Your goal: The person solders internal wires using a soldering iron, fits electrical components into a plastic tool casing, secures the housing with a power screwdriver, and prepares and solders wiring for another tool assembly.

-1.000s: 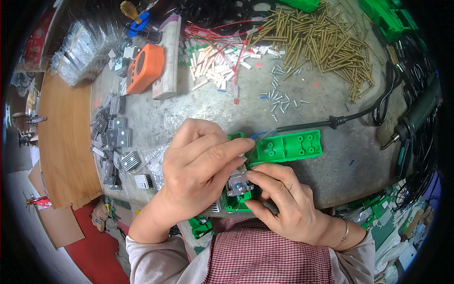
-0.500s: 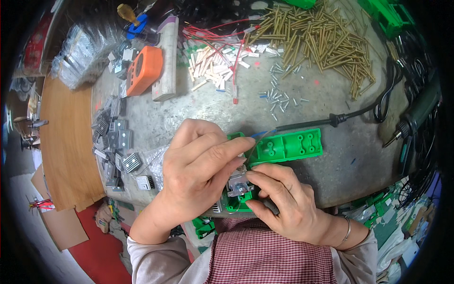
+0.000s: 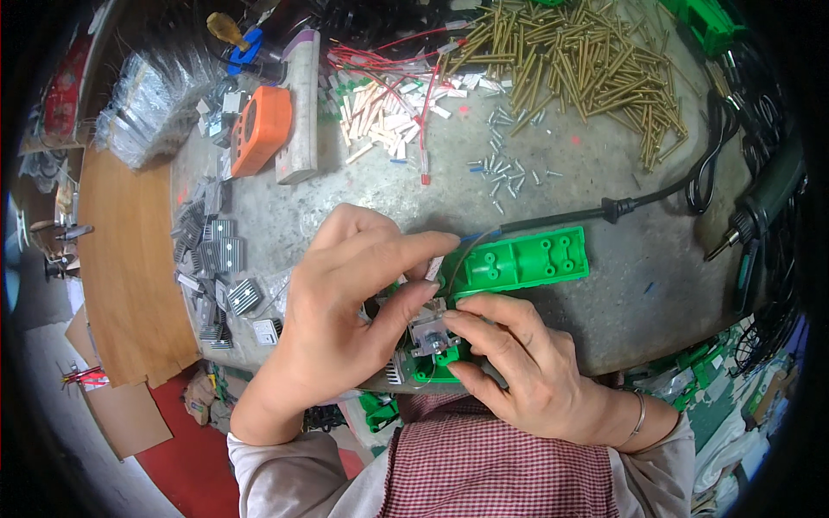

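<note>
We see both hands meeting at lower centre of the frame, at the near edge of the grey workbench (image 3: 604, 285). Left hand (image 3: 337, 311): fingers curled, thumb and forefinger pinching down onto a small metal part (image 3: 429, 332) seated in the green plastic housing (image 3: 527, 259). Right hand (image 3: 518, 371): closed around the housing's near end from below, forefinger laid on the same metal part. The housing runs from the hands toward centre right, lying flat, its far end free.

Edges: the bench rim curves just under the hands. Left of centre, a scatter of finned metal heat sinks (image 3: 220, 259) lies near the left wrist. A black cable (image 3: 639, 203) passes just above the housing. A bare patch of bench lies right of the housing, bounded at far right by a dark power tool (image 3: 764, 203). Upper frame is crowded: brass rods (image 3: 579, 60) upper right, loose screws (image 3: 505, 168) at centre top, white connectors (image 3: 384, 112), an orange object (image 3: 259, 129) upper left.
</note>
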A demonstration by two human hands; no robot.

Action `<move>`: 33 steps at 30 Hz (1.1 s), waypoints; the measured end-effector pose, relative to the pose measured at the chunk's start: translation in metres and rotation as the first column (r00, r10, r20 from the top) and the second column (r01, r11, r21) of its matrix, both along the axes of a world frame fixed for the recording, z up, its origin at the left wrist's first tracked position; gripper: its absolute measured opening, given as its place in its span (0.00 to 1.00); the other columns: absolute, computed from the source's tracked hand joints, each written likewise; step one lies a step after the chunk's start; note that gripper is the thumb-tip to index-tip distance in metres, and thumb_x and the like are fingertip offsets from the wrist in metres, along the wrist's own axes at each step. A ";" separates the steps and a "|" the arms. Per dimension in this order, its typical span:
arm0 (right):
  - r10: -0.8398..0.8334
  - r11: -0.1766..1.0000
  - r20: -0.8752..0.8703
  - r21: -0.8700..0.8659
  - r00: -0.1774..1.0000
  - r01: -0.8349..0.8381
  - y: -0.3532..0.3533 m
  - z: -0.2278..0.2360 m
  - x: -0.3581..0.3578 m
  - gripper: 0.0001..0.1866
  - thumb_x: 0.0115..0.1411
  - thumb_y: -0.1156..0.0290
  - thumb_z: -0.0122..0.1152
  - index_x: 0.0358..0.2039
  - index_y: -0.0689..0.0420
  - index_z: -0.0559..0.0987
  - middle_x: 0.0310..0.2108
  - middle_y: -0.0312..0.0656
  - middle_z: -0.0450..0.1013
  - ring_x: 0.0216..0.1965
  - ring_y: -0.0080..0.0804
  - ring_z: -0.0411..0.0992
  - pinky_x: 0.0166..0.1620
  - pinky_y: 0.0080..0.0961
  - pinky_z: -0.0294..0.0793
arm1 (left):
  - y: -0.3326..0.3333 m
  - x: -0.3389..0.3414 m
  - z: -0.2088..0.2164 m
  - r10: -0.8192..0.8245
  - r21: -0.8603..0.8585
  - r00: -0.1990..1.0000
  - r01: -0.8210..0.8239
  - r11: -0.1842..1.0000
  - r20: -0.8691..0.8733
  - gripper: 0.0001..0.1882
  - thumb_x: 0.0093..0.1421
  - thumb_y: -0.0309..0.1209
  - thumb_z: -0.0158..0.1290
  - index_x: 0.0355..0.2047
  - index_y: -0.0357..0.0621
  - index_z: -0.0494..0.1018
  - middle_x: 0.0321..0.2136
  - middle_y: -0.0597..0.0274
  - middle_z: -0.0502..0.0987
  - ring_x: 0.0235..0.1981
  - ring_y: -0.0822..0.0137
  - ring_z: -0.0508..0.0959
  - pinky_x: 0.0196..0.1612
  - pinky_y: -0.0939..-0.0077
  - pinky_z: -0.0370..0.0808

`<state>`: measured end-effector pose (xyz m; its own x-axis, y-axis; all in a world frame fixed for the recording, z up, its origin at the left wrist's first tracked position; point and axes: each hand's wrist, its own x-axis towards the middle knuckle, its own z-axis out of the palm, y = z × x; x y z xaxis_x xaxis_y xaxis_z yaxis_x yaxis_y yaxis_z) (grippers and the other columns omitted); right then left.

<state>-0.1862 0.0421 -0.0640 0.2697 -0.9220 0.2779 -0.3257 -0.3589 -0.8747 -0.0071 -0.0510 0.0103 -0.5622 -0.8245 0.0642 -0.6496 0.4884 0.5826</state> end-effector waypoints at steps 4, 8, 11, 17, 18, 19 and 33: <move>-0.017 1.000 -0.026 -0.020 1.000 0.016 0.000 0.001 0.001 0.25 0.51 0.76 0.68 0.52 0.62 0.75 0.50 0.47 0.69 0.39 0.36 0.79 0.38 0.28 0.82 | -0.011 0.005 0.002 -0.103 0.098 0.994 0.107 0.989 -0.045 0.12 0.50 0.23 0.61 0.37 0.39 0.82 0.29 0.60 0.80 0.34 0.61 0.74 0.44 0.67 0.69; -0.035 0.998 -0.016 -0.060 0.999 0.034 -0.002 0.004 0.005 0.24 0.51 0.77 0.68 0.50 0.63 0.76 0.49 0.47 0.71 0.39 0.36 0.79 0.38 0.28 0.82 | -0.031 0.008 0.005 -0.202 0.257 0.977 0.212 0.943 -0.066 0.10 0.53 0.21 0.61 0.37 0.38 0.82 0.31 0.59 0.81 0.36 0.61 0.75 0.44 0.69 0.71; -0.058 0.991 -0.006 -0.119 0.998 0.057 -0.003 0.002 0.009 0.22 0.50 0.77 0.68 0.48 0.63 0.77 0.48 0.47 0.72 0.39 0.37 0.79 0.39 0.27 0.82 | -0.038 0.006 0.011 -0.152 0.425 0.984 0.179 0.887 -0.099 0.12 0.51 0.20 0.62 0.37 0.39 0.82 0.31 0.59 0.81 0.36 0.63 0.75 0.43 0.70 0.71; -0.072 0.997 -0.024 -0.036 0.997 0.071 -0.005 0.005 0.012 0.24 0.50 0.77 0.68 0.48 0.60 0.73 0.49 0.44 0.72 0.35 0.35 0.80 0.36 0.27 0.81 | -0.038 0.003 0.023 -0.249 0.308 0.966 0.216 0.927 0.072 0.12 0.45 0.19 0.65 0.33 0.41 0.81 0.30 0.62 0.80 0.35 0.62 0.75 0.42 0.68 0.72; -0.071 0.997 -0.047 -0.038 0.996 0.069 -0.006 0.005 0.012 0.24 0.49 0.77 0.68 0.48 0.59 0.72 0.48 0.43 0.72 0.33 0.35 0.80 0.35 0.28 0.81 | -0.035 0.002 0.026 -0.235 0.213 0.960 0.200 0.956 0.153 0.12 0.44 0.19 0.65 0.31 0.41 0.81 0.29 0.63 0.80 0.35 0.61 0.75 0.42 0.68 0.72; -0.069 0.997 -0.069 -0.039 0.995 0.067 -0.008 0.006 0.012 0.25 0.49 0.77 0.69 0.48 0.59 0.70 0.48 0.42 0.72 0.32 0.36 0.79 0.34 0.28 0.81 | -0.031 0.000 0.027 -0.238 0.212 0.959 0.203 0.956 0.156 0.12 0.44 0.19 0.65 0.31 0.41 0.81 0.29 0.63 0.80 0.35 0.61 0.75 0.42 0.68 0.72; -0.044 0.994 0.127 0.108 0.991 0.031 -0.011 0.001 0.013 0.21 0.50 0.75 0.69 0.41 0.57 0.68 0.42 0.42 0.71 0.35 0.40 0.77 0.32 0.31 0.78 | -0.017 -0.005 0.028 -0.225 0.196 0.957 0.189 0.962 0.182 0.10 0.42 0.18 0.64 0.27 0.41 0.80 0.24 0.61 0.78 0.33 0.58 0.75 0.38 0.66 0.72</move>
